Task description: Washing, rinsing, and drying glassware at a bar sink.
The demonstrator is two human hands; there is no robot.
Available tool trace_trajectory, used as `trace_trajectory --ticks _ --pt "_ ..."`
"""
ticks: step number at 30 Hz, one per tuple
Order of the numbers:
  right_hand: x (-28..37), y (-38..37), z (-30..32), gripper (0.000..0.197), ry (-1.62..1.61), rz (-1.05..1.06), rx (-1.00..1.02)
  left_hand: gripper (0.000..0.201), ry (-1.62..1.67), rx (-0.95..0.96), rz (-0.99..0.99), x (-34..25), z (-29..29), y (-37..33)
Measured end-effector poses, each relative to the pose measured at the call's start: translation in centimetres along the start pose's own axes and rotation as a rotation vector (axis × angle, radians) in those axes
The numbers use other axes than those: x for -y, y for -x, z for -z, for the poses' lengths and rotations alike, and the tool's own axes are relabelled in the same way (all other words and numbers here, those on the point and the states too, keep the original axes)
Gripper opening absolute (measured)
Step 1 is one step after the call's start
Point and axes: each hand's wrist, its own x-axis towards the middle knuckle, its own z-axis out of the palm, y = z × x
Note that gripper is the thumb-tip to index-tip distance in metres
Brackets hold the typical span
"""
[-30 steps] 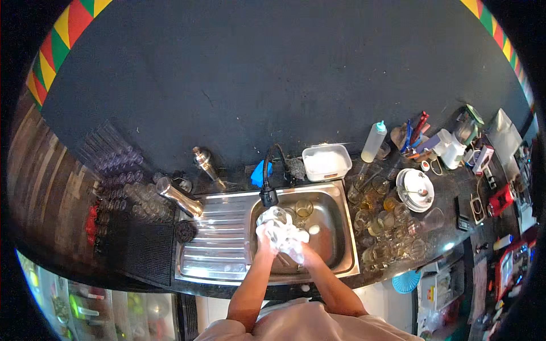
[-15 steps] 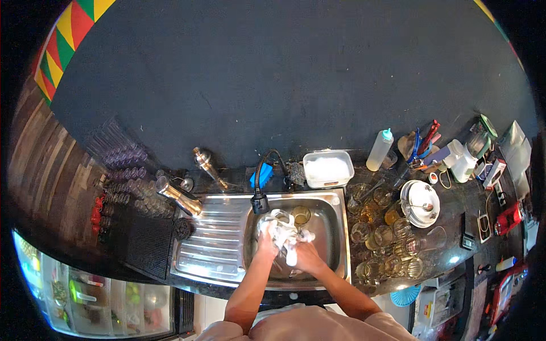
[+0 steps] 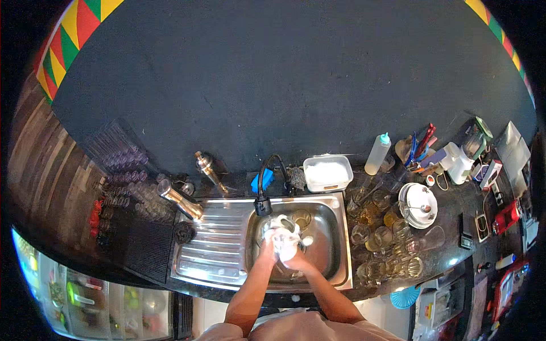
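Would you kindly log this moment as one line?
hands: left hand, right hand | holding: soapy white cup | place: sink, under tap

1. A white mug (image 3: 282, 232) sits in the person's two hands over the steel sink (image 3: 335, 250), just under the black tap (image 3: 263, 199). It is foamy or wet; its handle loop shows at the top left, and the body is tilted.
2. The left hand (image 3: 267, 250) wraps its left side, and the right hand (image 3: 296, 258) cups it from below and the right.
3. A glass (image 3: 301, 217) stands upright in the basin behind the mug, close to it; whether they touch cannot be told.
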Motion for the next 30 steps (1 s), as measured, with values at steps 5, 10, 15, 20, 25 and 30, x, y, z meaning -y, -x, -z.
trace_trajectory --ticks 5,10,15,20,25,30 --pt "-0.2 2.0 2.0 0.029 -1.103 -0.516 -0.105 0.03 -0.048 -0.098 0.027 -0.2 -4.3 1.1" --pt "-3.3 3.7 4.5 0.024 -1.07 -0.543 -0.41 0.023 0.114 0.022 -0.092 -1.7 -4.6 1.0" --pt "0.0 -1.9 8.6 0.026 -0.799 -0.482 -0.775 0.026 0.143 0.065 -0.078 -1.3 -1.8 1.5" --pt "-3.6 -10.6 13.1 0.034 0.078 -0.358 -0.692 0.034 0.119 0.09 -0.084 -1.1 -1.4 3.8" --pt "-4.5 -15.4 16.1 0.042 0.909 -0.124 -0.304 0.039 0.112 -0.059 -0.088 -1.5 -3.6 5.2" --pt "-2.8 -14.4 13.2 0.044 1.234 -0.096 -0.182 0.041 0.095 -0.01 -0.166 -2.5 -1.9 5.5"
